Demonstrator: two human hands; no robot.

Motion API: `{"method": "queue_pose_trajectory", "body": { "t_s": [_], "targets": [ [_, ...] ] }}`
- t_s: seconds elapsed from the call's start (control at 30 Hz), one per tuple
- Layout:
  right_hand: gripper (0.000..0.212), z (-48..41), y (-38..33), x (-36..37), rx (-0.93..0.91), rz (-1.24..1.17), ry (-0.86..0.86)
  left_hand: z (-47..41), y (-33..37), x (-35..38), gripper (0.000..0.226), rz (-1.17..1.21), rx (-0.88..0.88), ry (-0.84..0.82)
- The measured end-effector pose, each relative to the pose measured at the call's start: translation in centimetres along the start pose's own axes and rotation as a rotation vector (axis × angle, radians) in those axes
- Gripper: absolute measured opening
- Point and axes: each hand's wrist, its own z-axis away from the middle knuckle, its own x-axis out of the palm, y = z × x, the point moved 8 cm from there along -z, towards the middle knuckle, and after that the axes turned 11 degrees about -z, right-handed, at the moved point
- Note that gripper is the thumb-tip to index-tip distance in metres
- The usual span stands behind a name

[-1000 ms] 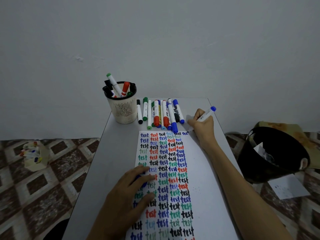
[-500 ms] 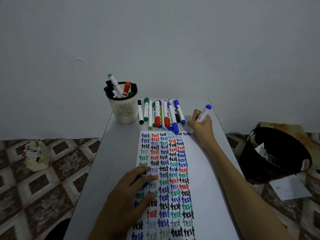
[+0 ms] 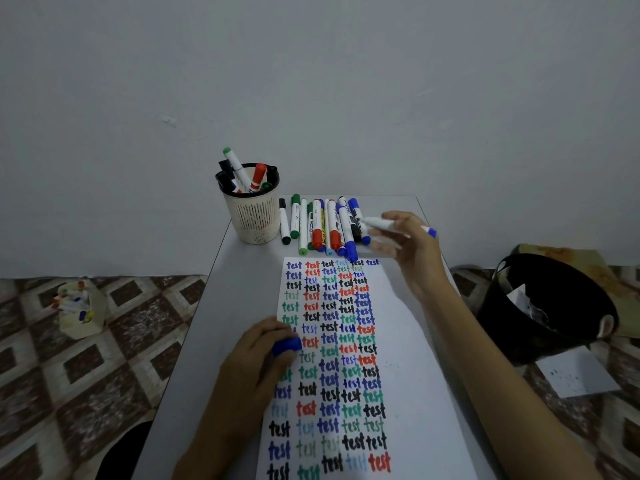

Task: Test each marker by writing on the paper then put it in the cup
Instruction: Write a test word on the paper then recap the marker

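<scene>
- My right hand (image 3: 408, 247) grips an uncapped blue marker (image 3: 382, 223) in the air over the far right corner of the paper (image 3: 422, 341). The marker lies roughly level, tip pointing left. The fingers are blurred, so I cannot tell the exact hold.
- My left hand (image 3: 252, 362) rests on the paper's left edge and pinches the blue cap (image 3: 286, 345) between thumb and fingers.
- The paper lies lengthwise on the table (image 3: 228, 306). Columns of "test" in blue, red, black and green run from its top edge down out of view, and its right part is bare.
- The cup (image 3: 254, 220) stands at the far left of the table. A handful of finished markers (image 3: 239, 168) stick out of it, showing green, red and black ends.
- The row of loose markers (image 3: 325, 226) lies capped and side by side between the cup and my right hand, with its nearest one just beside the cup. I count about a dozen.
- A blue "test" ends the top line, so I judge this marker's test is written.
- What is left for it is the cap going back on and the drop into the cup.
- Overall I judge the task well under half done, since far more markers wait in the row than stand in the cup.
</scene>
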Motion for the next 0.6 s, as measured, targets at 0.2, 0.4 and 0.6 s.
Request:
{"method": "queue_pose_trajectory", "body": {
  "t_s": [0.2,0.4,0.6],
  "targets": [
    [0.011,9.1,0.4,3.7,0.132,0.129,-0.226,0.7,1.2,-1.9,0.024,0.231,-0.044,0.059],
    [0.017,13.1,0.6,3.3,0.105,0.069,-0.238,1.2,3.0,-3.2,0.022,0.192,0.064,0.093],
    [0.013,15.0,0.7,4.1,0.086,0.088,-0.263,1.9,5.3,-3.7,0.022,0.145,0.19,0.079]
  ]
}}
